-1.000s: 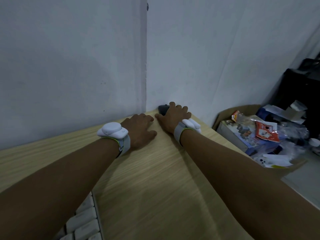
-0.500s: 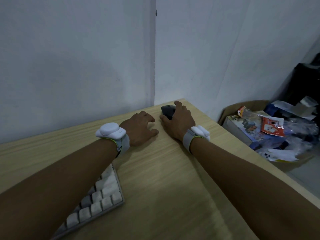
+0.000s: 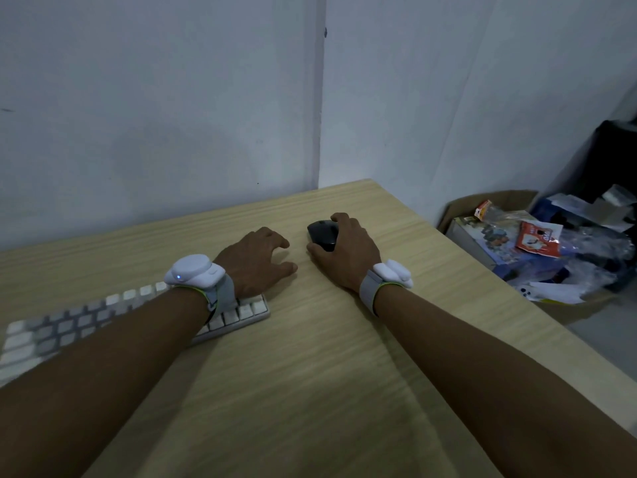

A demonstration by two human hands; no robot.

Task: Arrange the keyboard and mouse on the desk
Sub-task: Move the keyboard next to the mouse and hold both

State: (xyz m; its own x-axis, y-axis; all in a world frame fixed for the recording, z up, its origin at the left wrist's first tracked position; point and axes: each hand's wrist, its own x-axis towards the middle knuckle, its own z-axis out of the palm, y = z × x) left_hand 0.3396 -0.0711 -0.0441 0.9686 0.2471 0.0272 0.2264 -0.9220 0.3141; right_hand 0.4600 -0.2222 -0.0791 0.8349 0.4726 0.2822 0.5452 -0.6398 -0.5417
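A black mouse (image 3: pixel 322 233) sits on the light wooden desk (image 3: pixel 310 357) toward the far right corner. My right hand (image 3: pixel 346 251) lies over its right side and grips it, with the thumb on its near edge. My left hand (image 3: pixel 256 265) rests on the desk just left of the mouse, fingers loosely curled and holding nothing. A white and grey keyboard (image 3: pixel 79 322) lies along the left of the desk, partly hidden under my left forearm. Both wrists wear white band devices.
Two white walls meet in a corner (image 3: pixel 320 132) right behind the desk. Off the desk's right edge stands an open cardboard box (image 3: pixel 482 205) full of packets, boxes and plastic bags. A dark object (image 3: pixel 617 160) stands behind it.
My right hand has drawn the mouse away from the wall corner toward me. The view has pulled back, and much more of the keyboard shows at the left.
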